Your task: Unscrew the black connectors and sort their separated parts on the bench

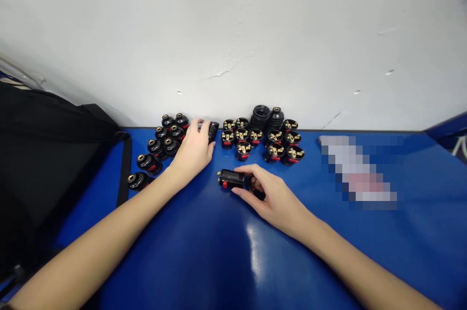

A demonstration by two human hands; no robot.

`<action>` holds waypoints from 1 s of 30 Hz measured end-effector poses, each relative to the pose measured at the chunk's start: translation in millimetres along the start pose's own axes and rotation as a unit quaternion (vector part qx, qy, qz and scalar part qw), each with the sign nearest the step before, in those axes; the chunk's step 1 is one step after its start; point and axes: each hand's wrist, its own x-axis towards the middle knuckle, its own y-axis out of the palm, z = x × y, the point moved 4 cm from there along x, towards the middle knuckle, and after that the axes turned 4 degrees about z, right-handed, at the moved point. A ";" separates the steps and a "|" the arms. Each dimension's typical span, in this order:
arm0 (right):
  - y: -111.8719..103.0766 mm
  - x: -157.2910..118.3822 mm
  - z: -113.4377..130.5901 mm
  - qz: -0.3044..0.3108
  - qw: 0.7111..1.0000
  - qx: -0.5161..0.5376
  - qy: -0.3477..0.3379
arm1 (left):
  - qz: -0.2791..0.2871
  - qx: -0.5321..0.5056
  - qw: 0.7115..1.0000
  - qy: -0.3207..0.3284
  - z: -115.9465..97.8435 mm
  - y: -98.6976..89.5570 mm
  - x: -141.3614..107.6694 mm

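My right hand (266, 191) is closed around a black lamp socket (231, 178), held lying sideways above the table. Brass terminals and a red switch knob show at its left end; my fingers hide the other end. My left hand (197, 144) has its fingers curled over a black ribbed sleeve (213, 131) by the wall, partly covered by the hand. Left of that hand stand several black domed sockets (155, 147) with brass threaded tops and red knobs. Between and beyond my hands are several upright socket bodies (242, 149) with brass terminals facing up.
A black ribbed ring (260, 114) and a ribbed piece with a brass top (276, 118) stand against the white wall (226, 47). A pixelated flat item (355, 171) lies on the right of the blue table (204, 256). Black fabric (54, 139) and a strap border the left.
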 end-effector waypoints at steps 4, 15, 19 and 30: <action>0.2 0.4 0.5 0.014 1.000 -0.002 0.004 | -0.009 0.025 1.000 0.001 -4.4 6.8 6.4; -0.3 -0.4 0.6 0.013 1.000 -0.006 -0.008 | 0.009 0.055 0.998 0.019 -11.1 8.3 16.1; 0.4 -0.3 -0.1 0.013 1.000 -0.007 -0.010 | 0.019 0.092 0.995 0.029 -15.3 5.2 14.6; 2.1 0.2 -1.7 0.022 1.000 -0.005 -0.004 | 0.056 0.163 0.984 0.041 -17.3 5.3 16.3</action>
